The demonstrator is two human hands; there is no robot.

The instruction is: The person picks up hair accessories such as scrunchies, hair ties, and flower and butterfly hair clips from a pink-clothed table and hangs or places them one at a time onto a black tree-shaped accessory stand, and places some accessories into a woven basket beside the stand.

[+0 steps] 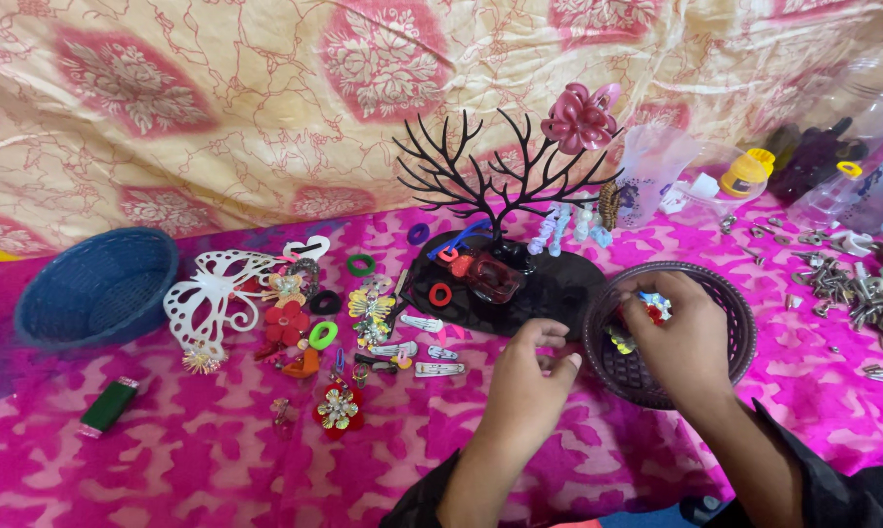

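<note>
The right hand (684,337) reaches into the dark round basket (730,303), pinching a small colourful hair clip (654,308) above it. The left hand (531,376) hovers just left of the basket, fingers curled together; whether it holds anything, I cannot tell. Further left lie silver snap clips (431,357).

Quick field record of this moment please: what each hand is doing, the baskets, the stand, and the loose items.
left hand: fingers pinched by the brown basket's rim; any item too small to tell
right hand: inside brown basket, holding small colourful clip
blue basket: far left
black tree stand: pink flower on a branch
hair clips: spread on pink cloth
</note>
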